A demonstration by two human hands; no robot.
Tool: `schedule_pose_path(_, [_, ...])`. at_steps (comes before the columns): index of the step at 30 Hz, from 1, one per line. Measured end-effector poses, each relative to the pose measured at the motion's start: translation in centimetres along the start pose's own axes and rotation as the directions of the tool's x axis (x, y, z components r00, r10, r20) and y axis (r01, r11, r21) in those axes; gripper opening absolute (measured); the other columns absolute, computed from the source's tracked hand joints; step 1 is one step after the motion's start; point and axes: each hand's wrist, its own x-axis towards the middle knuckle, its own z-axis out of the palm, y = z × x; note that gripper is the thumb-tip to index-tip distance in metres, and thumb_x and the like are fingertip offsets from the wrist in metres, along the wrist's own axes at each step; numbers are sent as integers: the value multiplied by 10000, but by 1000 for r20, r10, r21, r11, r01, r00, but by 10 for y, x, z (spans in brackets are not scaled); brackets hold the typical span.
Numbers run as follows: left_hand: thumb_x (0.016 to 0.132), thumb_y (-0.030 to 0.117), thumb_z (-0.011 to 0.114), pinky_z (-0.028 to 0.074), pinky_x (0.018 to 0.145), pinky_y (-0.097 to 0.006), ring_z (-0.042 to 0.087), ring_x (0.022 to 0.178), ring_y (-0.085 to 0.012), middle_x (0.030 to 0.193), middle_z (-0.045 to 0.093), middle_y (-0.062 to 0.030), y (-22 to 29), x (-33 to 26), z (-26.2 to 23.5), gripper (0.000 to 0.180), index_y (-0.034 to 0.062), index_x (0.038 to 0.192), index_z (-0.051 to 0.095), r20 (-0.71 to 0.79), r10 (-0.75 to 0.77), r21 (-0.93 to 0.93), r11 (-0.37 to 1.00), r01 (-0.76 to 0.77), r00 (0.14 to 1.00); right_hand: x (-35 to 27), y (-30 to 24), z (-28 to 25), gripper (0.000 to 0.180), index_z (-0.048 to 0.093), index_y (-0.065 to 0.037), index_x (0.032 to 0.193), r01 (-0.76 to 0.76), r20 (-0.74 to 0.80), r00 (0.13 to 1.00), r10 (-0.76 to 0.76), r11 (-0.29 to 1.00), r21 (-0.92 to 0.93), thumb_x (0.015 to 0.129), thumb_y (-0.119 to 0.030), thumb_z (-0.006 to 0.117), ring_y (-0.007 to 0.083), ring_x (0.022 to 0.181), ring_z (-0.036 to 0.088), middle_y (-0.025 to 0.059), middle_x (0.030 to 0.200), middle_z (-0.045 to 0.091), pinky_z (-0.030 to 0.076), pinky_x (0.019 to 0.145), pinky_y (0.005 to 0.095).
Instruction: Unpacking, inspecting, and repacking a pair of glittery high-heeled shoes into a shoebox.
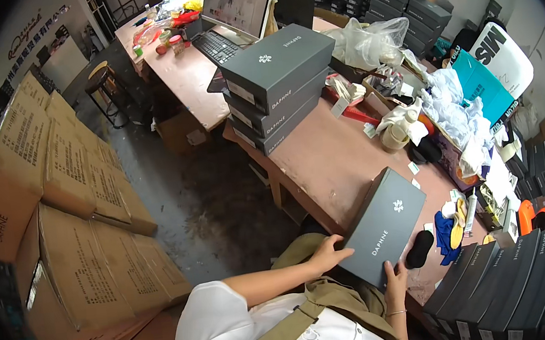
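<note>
A closed grey shoebox with a white flower emblem on its lid lies at a slant over the near part of the pinkish table. My left hand grips its left edge near the front corner, thumb toward the lid. At the near right corner, my right hand holds the box with its thumb along the edge; its other fingers are partly hidden. Just right of the box is a black oval object. Further back, several similar shoeboxes stand stacked on the table.
Brown cartons are piled at the left. More dark shoeboxes stand in a row at the lower right. Crumpled white paper, a tape roll and blue cloth line the table's right side. A monitor stands farther back.
</note>
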Motion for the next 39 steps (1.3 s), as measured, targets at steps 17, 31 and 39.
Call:
schedule_pose_path(17, [787, 527, 667, 354, 1050, -390, 391, 1293, -337, 1435, 318, -225, 143, 46, -64, 895, 77, 1449, 267, 368, 496, 218, 776, -592, 786, -1, -95, 90, 375, 481, -27, 1283, 109, 337, 930, -148, 985, 130, 925, -114, 548, 173, 984, 597, 93, 1116, 589, 496, 834, 290])
schedule_pose_path(31, [923, 258, 532, 271, 1086, -462, 284, 1349, -394, 1407, 401, -188, 136, 125, 18, 486, 108, 1376, 436, 446, 702, 474, 340, -812, 554, -5, -90, -25, 252, 594, 14, 1076, 322, 101, 944, -315, 807, -496, 835, -52, 621, 243, 754, 604, 160, 871, 598, 485, 686, 319])
schedule_pose_path(39, [849, 281, 592, 299, 1014, -534, 463, 1172, -268, 1103, 553, -117, 98, 134, 77, 300, 72, 1063, 609, 703, 509, 577, 2, -817, 497, 87, -92, -30, 293, 588, 15, 1081, 411, 86, 824, -561, 485, -772, 810, -93, 568, 333, 925, 628, 197, 981, 639, 442, 883, 473])
